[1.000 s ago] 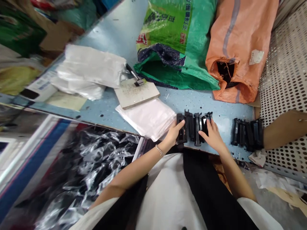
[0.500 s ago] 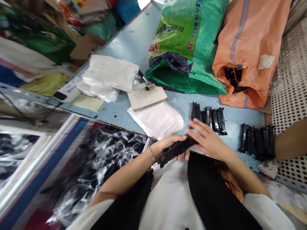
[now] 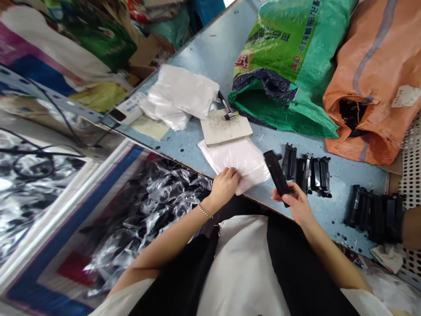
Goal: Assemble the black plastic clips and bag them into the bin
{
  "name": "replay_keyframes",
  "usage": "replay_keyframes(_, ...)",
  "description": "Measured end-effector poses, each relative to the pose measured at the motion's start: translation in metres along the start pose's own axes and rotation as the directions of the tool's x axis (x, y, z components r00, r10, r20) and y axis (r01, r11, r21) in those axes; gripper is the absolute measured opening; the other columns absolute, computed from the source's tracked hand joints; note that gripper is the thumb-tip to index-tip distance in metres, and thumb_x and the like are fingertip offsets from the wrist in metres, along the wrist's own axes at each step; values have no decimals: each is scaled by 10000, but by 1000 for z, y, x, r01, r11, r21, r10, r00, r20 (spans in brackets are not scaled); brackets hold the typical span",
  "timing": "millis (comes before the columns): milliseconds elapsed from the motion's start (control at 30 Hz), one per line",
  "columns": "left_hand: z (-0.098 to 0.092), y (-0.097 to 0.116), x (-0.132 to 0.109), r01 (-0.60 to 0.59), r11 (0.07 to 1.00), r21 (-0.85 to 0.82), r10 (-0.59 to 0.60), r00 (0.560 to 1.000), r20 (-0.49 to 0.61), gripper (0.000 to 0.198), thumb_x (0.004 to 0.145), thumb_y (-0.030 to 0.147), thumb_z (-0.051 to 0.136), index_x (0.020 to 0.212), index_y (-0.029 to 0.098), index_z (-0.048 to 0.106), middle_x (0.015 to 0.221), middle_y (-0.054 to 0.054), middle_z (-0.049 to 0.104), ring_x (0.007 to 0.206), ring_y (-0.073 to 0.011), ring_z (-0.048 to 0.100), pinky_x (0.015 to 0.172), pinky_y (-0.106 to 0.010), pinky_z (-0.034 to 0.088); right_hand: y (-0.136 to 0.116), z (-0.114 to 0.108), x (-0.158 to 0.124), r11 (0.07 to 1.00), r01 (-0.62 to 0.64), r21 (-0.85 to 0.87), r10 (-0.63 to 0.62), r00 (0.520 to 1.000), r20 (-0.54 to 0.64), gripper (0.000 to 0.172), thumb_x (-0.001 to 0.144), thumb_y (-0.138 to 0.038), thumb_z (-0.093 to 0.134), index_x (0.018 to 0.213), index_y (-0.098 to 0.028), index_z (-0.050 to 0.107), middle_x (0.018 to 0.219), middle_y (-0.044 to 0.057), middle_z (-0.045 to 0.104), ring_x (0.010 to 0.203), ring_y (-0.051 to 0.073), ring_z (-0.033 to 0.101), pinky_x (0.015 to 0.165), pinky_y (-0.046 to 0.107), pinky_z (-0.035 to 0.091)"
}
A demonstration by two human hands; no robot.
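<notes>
My left hand [image 3: 225, 186] rests on a stack of pale pink plastic bags [image 3: 238, 162] at the table's edge, with its fingers curled on top. My right hand [image 3: 294, 202] grips a long black plastic part [image 3: 276, 172], holding it tilted up off the table. Just beyond that hand, a row of similar black parts [image 3: 305, 173] stands close together. A second black group [image 3: 373, 215] lies farther right, its far end partly cut off by a brown shape.
A green woven sack [image 3: 286, 66] and an orange one [image 3: 371, 92] lie beyond the parts. A small board [image 3: 226, 127] with a metal tool and white bags [image 3: 180, 96] are on the blue speckled table [image 3: 210, 52]. Crumpled black-and-clear plastic [image 3: 148, 210] lies below the near edge.
My left hand has let go of the black part and moved left onto the bag stack. My right hand alone now holds the part, tilted more upright. The view has swung.
</notes>
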State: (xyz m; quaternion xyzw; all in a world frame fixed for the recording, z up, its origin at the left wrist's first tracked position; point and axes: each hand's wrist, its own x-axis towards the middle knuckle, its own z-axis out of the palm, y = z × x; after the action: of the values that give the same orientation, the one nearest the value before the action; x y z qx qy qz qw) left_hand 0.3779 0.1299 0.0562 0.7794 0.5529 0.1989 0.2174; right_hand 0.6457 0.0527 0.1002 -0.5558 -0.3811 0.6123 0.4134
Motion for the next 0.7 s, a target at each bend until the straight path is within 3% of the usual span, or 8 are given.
replay_keyframes(100,1,-16,13,91,969,-230,-72,993,91,119,874,202,646,756,190,654,855,-59,684,817,-200,637,763,-325,522,3,13,-1,954,-108,279,97,994,52,444,781,-566,799,1038,-247,628,996,55,792,787,218,756,801,406,591)
replay_keyframes(200,-8,-29,26,300,810,-504,-223,952,209,221,744,319,771,663,182,618,659,16,596,614,-131,534,584,-260,418,3,21,-5,920,-169,354,142,985,102,402,770,-502,827,1029,-236,673,1020,60,788,812,199,747,718,316,569)
replay_keyframes(300,-17,-33,32,417,651,-634,-268,908,322,269,739,421,732,706,164,663,619,24,579,574,-112,483,552,-252,351,8,30,-9,893,-221,391,135,963,234,382,787,-514,794,972,-191,708,957,80,784,730,176,720,630,267,528)
replay_keyframes(400,-18,-31,32,436,566,-700,-312,899,308,222,670,342,749,730,163,632,656,19,614,597,-107,506,570,-244,370,21,42,-7,827,-378,415,181,880,440,515,826,-638,676,933,-137,722,811,100,761,601,167,662,555,274,497)
replay_keyframes(467,-16,-29,30,417,530,-738,-348,901,259,286,604,276,785,705,184,534,649,36,600,582,-93,498,561,-230,368,29,49,-4,761,-499,415,262,821,507,534,828,-645,647,953,-131,718,790,101,755,590,168,647,537,275,486)
replay_keyframes(600,-12,-27,28,391,471,-791,-337,908,249,409,569,262,848,755,196,489,647,53,596,577,-86,531,575,-218,407,34,51,-2,699,-538,470,379,837,394,447,852,-582,608,960,-164,721,769,67,741,569,148,612,511,257,461)
replay_keyframes(700,-10,-26,28,421,425,-802,-310,900,308,308,660,283,794,813,183,546,643,29,625,581,-108,583,587,-234,449,33,49,-3,660,-587,469,399,802,444,503,845,-606,601,1014,-149,727,729,52,722,512,130,584,504,250,468)
